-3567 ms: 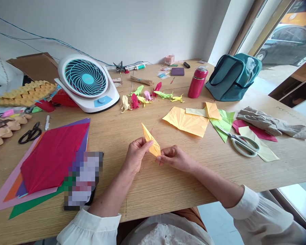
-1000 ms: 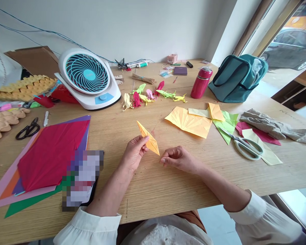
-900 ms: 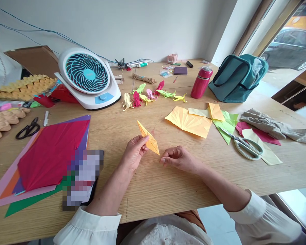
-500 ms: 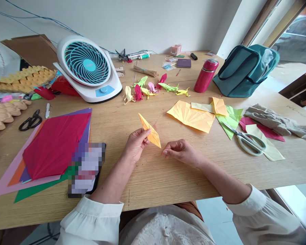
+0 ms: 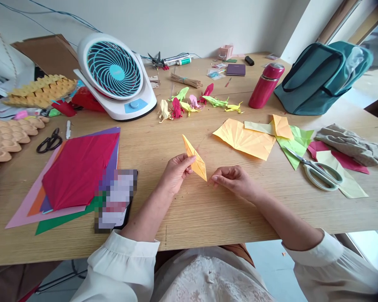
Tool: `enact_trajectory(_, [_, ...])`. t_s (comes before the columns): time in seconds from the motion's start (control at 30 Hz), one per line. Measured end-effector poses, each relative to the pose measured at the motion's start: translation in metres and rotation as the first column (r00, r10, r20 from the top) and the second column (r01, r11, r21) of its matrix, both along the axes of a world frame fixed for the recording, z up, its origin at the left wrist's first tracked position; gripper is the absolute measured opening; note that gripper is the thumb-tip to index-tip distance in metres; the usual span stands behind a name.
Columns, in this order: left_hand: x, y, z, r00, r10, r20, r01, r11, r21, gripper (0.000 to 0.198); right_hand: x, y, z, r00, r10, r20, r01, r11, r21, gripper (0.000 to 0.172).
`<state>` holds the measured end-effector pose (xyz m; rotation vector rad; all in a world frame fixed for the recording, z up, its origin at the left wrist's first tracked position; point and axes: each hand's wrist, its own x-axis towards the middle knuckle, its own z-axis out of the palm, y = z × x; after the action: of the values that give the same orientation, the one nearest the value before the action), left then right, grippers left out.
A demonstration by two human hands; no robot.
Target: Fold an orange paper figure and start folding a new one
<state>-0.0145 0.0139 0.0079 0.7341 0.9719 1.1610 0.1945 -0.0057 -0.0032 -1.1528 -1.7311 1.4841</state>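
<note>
An orange paper piece [image 5: 199, 165], folded into a long narrow diamond with creases, is pinched between the thumb and fingers of my left hand [image 5: 176, 171]. It stands tilted above the table, its lower point towards my right hand [image 5: 231, 181]. That hand is closed, thumb against curled fingers, just right of the point and slightly apart from it; nothing shows in it. Beyond the hands lies a creased orange sheet [image 5: 239, 140], with a small folded orange piece [image 5: 282, 127] and a pale yellow strip [image 5: 258, 128] beside it. Several folded paper insects [image 5: 193, 105] stand behind.
Scissors [image 5: 323, 175] lie at right on paper scraps, near a grey cloth [image 5: 349, 142]. A red flask [image 5: 266, 86] and teal bag [image 5: 318, 79] stand behind. Left are a fan [image 5: 132, 111], coloured sheets [image 5: 78, 172], a phone [image 5: 118, 201] and black scissors [image 5: 49, 141].
The whole view has shifted, so things appear a little further right and higher. My left hand keeps its hold on the folded orange paper; the hands have barely moved relative to each other.
</note>
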Motion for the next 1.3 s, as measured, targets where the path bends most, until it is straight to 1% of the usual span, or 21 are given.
enact_trajectory(0.13, [0.000, -0.003, 0.001, 0.994, -0.086, -0.061, 0.089, 0.995, 0.039, 0.043, 0.009, -0.002, -0.002, 0.997, -0.071, -0.020, 0.071, 0.997, 0.019, 0.048])
enact_trajectory(0.2, [0.001, -0.005, 0.002, 0.987, -0.126, -0.096, 0.133, 0.989, 0.066, 0.042, 0.013, -0.005, -0.001, 0.990, -0.136, -0.030, 0.137, 0.990, 0.030, 0.050])
enact_trajectory(0.33, [0.005, -0.010, 0.005, 0.976, -0.146, -0.164, 0.163, 0.982, 0.092, 0.040, 0.021, -0.014, -0.002, 0.966, -0.256, -0.028, 0.257, 0.965, 0.055, 0.053])
enact_trajectory(0.47, [0.011, -0.015, 0.009, 0.970, -0.164, -0.181, 0.184, 0.978, 0.102, 0.042, 0.021, -0.023, -0.003, 0.962, -0.273, 0.009, 0.270, 0.957, 0.109, 0.053])
enact_trajectory(0.57, [0.013, -0.017, 0.011, 0.958, -0.210, -0.194, 0.233, 0.967, 0.105, 0.043, 0.017, -0.026, -0.004, 0.964, -0.263, 0.045, 0.255, 0.958, 0.132, 0.055])
enact_trajectory(0.67, [0.013, -0.018, 0.009, 0.937, -0.260, -0.233, 0.291, 0.950, 0.111, 0.043, 0.014, -0.027, -0.006, 0.961, -0.271, 0.051, 0.261, 0.954, 0.148, 0.053])
enact_trajectory(0.77, [0.012, -0.018, 0.004, 0.894, -0.318, -0.316, 0.367, 0.923, 0.111, 0.041, 0.013, -0.028, -0.006, 0.961, -0.277, 0.018, 0.270, 0.948, 0.166, 0.047])
enact_trajectory(0.83, [0.012, -0.018, 0.000, 0.847, -0.346, -0.403, 0.418, 0.902, 0.104, 0.038, 0.012, -0.029, -0.006, 0.964, -0.267, -0.013, 0.265, 0.949, 0.172, 0.043])
enact_trajectory(0.9, [0.013, -0.018, -0.005, 0.792, -0.356, -0.497, 0.464, 0.879, 0.109, 0.036, 0.011, -0.029, -0.008, 0.971, -0.229, -0.061, 0.236, 0.961, 0.147, 0.039])
enact_trajectory(0.97, [0.015, -0.020, -0.008, 0.744, -0.346, -0.572, 0.501, 0.855, 0.134, 0.040, 0.008, -0.029, -0.011, 0.976, -0.183, -0.119, 0.196, 0.975, 0.103, 0.038])
enact_trajectory(1.03, [0.018, -0.023, -0.010, 0.717, -0.326, -0.616, 0.521, 0.838, 0.164, 0.045, 0.005, -0.027, -0.014, 0.974, -0.160, -0.158, 0.170, 0.984, 0.047, 0.039])
enact_trajectory(1.1, [0.020, -0.026, -0.011, 0.692, -0.300, -0.657, 0.528, 0.830, 0.178, 0.047, 0.002, -0.026, -0.017, 0.969, -0.171, -0.175, 0.173, 0.985, -0.005, 0.041])
enact_trajectory(1.17, [0.022, -0.028, -0.011, 0.651, -0.276, -0.707, 0.544, 0.819, 0.182, 0.043, 0.001, -0.025, -0.017, 0.964, -0.188, -0.191, 0.183, 0.982, -0.044, 0.041])
enact_trajectory(1.23, [0.022, -0.029, -0.011, 0.605, -0.268, -0.750, 0.572, 0.801, 0.175, 0.040, 0.001, -0.024, -0.016, 0.957, -0.199, -0.211, 0.191, 0.980, -0.061, 0.040])
enact_trajectory(1.3, [0.022, -0.029, -0.009, 0.582, -0.283, -0.763, 0.596, 0.786, 0.163, 0.039, 0.002, -0.024, -0.013, 0.950, -0.202, -0.237, 0.191, 0.979, -0.067, 0.039])
